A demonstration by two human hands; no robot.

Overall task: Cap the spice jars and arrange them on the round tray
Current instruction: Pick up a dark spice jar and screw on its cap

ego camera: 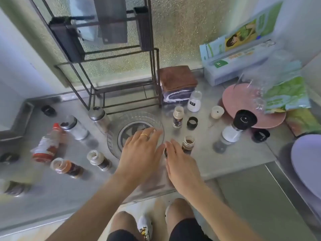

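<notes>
A grey, matte worktop (pixel 234 164) runs across the view, backed by a pebbled frosted pane and pale walls, with a dark wire rack (pixel 119 80) standing at the rear. A clear glass round tray (pixel 114 141) with a ribbed rim sits in the middle of the worktop, empty of jars. The left hand (pixel 140 153), wearing a gold ring, lies palm down over the tray's near right part, its fingers (pixel 152 134) spread and gripping nothing. The right hand (pixel 182 164) hovers just beside it with fingers loosely together; something dark shows under them, but whether they grip it cannot be told. An uncapped brown jar (pixel 188 144) stands touching or just beyond that hand. Behind it stand a small uncapped jar (pixel 178 119), a loose black cap (pixel 192 122), a white jar (pixel 194 101) and a cream cap (pixel 217 112). To the left lie a red-capped bottle (pixel 46 145) on its side, two steel-lidded shakers (pixel 99 119), and two uncapped jars (pixel 99 159) tipped toward the camera. At the right are a black-topped grinder (pixel 238 126), a pink round board (pixel 231 96), folded cloths (pixel 177 82), boxes of wrap (pixel 239 54) and a lilac plate (pixel 307 162). Bare knees and a slipper show on the floor below.
</notes>
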